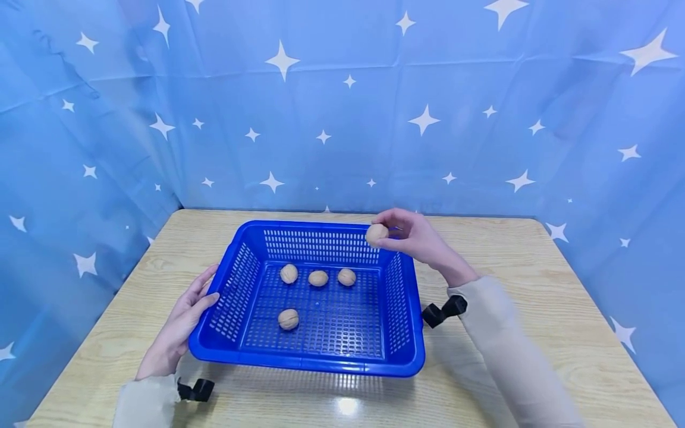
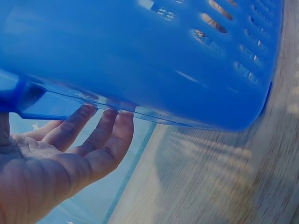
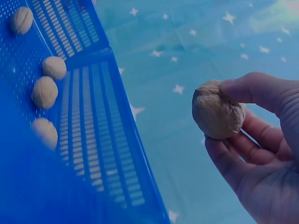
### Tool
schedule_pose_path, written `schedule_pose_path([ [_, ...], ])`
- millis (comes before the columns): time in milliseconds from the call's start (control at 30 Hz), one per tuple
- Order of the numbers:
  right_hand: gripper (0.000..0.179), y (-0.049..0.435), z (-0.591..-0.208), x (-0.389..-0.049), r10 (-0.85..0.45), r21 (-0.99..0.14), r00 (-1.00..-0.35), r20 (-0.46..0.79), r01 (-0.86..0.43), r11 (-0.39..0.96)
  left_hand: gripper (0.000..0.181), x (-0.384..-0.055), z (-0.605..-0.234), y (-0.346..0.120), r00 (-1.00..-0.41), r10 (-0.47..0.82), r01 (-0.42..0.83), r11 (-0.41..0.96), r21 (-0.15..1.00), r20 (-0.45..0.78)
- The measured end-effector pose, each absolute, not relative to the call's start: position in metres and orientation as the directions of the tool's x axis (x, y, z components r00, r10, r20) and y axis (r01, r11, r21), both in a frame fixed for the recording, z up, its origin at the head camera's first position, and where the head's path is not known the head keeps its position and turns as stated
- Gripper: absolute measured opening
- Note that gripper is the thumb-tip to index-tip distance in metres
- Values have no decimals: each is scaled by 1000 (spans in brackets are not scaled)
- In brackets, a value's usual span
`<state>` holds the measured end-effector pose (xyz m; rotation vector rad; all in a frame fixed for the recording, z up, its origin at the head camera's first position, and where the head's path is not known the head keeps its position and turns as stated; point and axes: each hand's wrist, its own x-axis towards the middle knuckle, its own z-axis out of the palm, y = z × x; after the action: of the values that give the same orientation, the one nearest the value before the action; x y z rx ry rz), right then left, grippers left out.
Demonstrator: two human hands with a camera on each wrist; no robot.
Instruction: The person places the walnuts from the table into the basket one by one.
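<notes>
A blue plastic basket (image 1: 307, 364) with slotted walls is in the middle of the head view. My left hand (image 1: 184, 318) grips its left side, thumb over the rim and the other fingers against the outer wall, as the left wrist view shows. Between the thumb and fingertips of my right hand (image 1: 414, 238) is a walnut (image 3: 217, 111), pinched above the basket's far right corner. Inside the basket, three walnuts lie in a row towards the back, among them the middle walnut (image 1: 318, 278). Nearer the front lies another walnut (image 1: 288, 319).
Under the basket is a light wood-grain table (image 1: 535, 309). Blue cloth (image 1: 342, 107) with white stars hangs behind it and along both sides. Each wrist carries a black camera mount, such as the right mount (image 1: 444, 311) close to the basket's right wall.
</notes>
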<state>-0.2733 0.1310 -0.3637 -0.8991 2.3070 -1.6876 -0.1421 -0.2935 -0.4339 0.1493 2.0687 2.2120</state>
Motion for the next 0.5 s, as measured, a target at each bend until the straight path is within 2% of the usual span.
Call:
schedule_pose_path([
  [300,32,95,-360,-272,-652,-863,-708,272,-479,160,61,-142,-433,-293,-990,144,-12,-59,998,-3],
  [500,30,78,-360,-272,-714,-827,-656,244,-525,200,62,-142,-433,-293,-990,141,-14,-61,998,-5],
])
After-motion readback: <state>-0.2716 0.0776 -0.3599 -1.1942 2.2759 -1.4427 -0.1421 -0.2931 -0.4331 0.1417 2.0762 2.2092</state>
